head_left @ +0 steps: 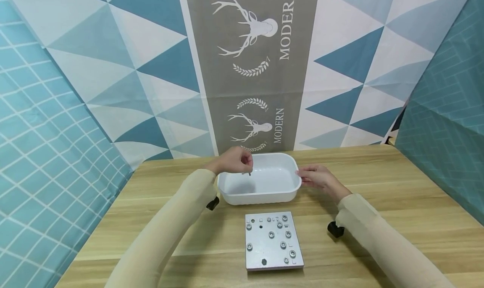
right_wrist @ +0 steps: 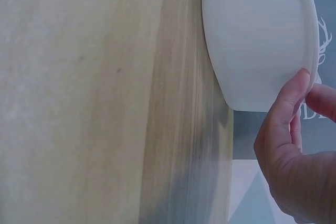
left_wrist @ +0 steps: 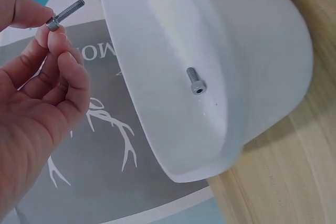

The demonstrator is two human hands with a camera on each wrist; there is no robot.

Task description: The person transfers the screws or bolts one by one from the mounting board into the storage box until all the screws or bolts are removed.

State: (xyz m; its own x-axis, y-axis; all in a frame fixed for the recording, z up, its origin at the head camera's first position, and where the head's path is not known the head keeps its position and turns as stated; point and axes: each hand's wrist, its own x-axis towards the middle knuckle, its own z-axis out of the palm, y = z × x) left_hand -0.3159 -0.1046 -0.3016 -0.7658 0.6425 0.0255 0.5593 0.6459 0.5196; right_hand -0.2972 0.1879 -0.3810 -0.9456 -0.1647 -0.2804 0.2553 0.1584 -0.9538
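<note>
Between thumb and fingertips, my left hand point(head_left: 235, 159) pinches a socket-head screw point(left_wrist: 69, 12) by its head, the threaded shank sticking out. It is held over the left part of a white tray point(head_left: 261, 198). A second socket-head screw point(left_wrist: 196, 82) lies inside the tray in the left wrist view. At the tray's right end, my right hand point(head_left: 319, 176) grips the rim, thumb on the outer wall point(right_wrist: 257, 45). In front of the tray lies a silver metal plate point(head_left: 264, 242) with several socket-head screws set in it and some open holes.
The wooden table point(head_left: 159, 229) carries the tray and the plate. Behind it hangs a patterned cloth point(head_left: 253, 82) with deer heads and triangles, close to the tray's far side. Blue cloths point(head_left: 41, 153) flank the table on both sides.
</note>
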